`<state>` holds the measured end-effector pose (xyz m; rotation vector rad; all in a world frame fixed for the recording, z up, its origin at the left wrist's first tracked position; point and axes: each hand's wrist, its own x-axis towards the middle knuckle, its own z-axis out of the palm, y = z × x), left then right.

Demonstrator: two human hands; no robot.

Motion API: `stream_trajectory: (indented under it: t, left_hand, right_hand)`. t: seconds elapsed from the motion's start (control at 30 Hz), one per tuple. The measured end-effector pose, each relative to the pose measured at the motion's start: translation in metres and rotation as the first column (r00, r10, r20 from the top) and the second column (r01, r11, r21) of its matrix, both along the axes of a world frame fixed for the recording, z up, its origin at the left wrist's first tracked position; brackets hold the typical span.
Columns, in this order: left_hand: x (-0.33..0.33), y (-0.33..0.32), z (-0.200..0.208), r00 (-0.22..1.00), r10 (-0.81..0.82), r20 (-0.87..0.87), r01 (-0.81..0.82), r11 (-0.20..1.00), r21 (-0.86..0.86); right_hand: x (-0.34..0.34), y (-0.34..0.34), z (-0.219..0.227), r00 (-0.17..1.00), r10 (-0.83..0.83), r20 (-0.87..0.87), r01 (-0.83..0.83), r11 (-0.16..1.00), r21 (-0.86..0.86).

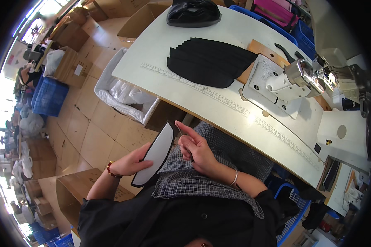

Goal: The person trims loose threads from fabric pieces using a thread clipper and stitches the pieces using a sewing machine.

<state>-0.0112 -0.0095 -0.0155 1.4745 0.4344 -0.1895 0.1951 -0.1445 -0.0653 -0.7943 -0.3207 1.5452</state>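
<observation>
My left hand (132, 159) grips a white, leaf-shaped panel with black edging (157, 151) over my lap, thumb on its white face. Close to the panel's upper tip is my right hand (197, 151). Its fingers are closed round a thin metal tool (180, 132), mostly hidden in the palm, so its exact kind does not show. The index finger points up towards the panel's tip. A checked apron (193, 187) covers my lap below both hands.
A white worktable (218, 103) with a printed ruler strip (210, 94) curves ahead. On it lie fanned black fabric pieces (210, 61) and a black moulded item (193, 13). A sewing machine (301, 80) stands right. A lined carton (125, 96) and blue basket (293, 210) flank me.
</observation>
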Motion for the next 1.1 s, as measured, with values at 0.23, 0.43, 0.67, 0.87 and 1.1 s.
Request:
stream_trajectory:
  t: [0.23,0.43,0.67,0.87,1.1]
  left_hand:
    - [-0.01,0.011,0.001,0.991,-0.109,-0.082,0.11,0.994,0.014]
    - [-0.008,0.014,0.011,0.984,-0.162,-0.07,0.166,0.984,0.059]
    - [-0.013,0.021,0.011,0.966,-0.225,-0.13,0.234,0.97,0.064]
    - [-0.014,0.021,0.013,0.959,-0.267,-0.095,0.278,0.951,0.136]
    - [-0.014,0.022,0.015,0.96,-0.241,-0.141,0.259,0.958,0.127]
  right_hand:
    - [0.001,0.001,-0.001,0.996,-0.01,0.085,0.012,1.0,-0.026]
    - [-0.002,0.001,0.001,0.984,0.052,0.17,-0.048,0.998,-0.03]
    - [-0.003,-0.001,0.005,0.978,0.12,0.169,-0.123,0.992,0.01]
    - [0.001,-0.001,0.0,0.97,0.02,0.242,-0.006,0.998,-0.061]
    - [-0.004,-0.003,0.004,0.989,0.066,0.13,-0.067,0.998,0.005]
